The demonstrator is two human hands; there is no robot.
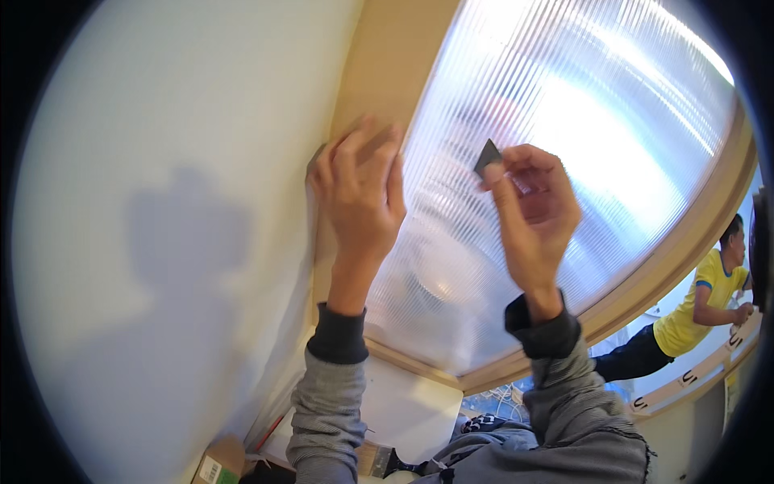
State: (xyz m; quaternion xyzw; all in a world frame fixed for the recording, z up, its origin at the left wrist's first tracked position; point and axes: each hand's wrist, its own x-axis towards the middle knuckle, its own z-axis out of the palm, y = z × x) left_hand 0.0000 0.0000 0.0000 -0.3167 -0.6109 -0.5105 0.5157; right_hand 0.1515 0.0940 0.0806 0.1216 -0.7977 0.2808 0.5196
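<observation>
My left hand [359, 185] rests with its fingers stretched out against the light wooden frame [391, 60], where the frame meets the white wall. I see nothing in it, though its fingertips are slightly blurred. Farther right, my right hand [542, 214] pinches a small dark grey piece [488, 156] with a pointed corner between thumb and fingers. That piece is held up in front of the ribbed translucent panel [463, 266] set in the frame. Whether it touches the panel I cannot tell. Bright light shines through the panel.
The white wall [97, 242] rises close on my left. Low down are a cardboard box [216, 462], a white surface [411, 407] and what looks like a wide brush [387, 462]. Beyond the frame at right, a person in a yellow shirt [693, 310] leans over a wooden rail [665, 389].
</observation>
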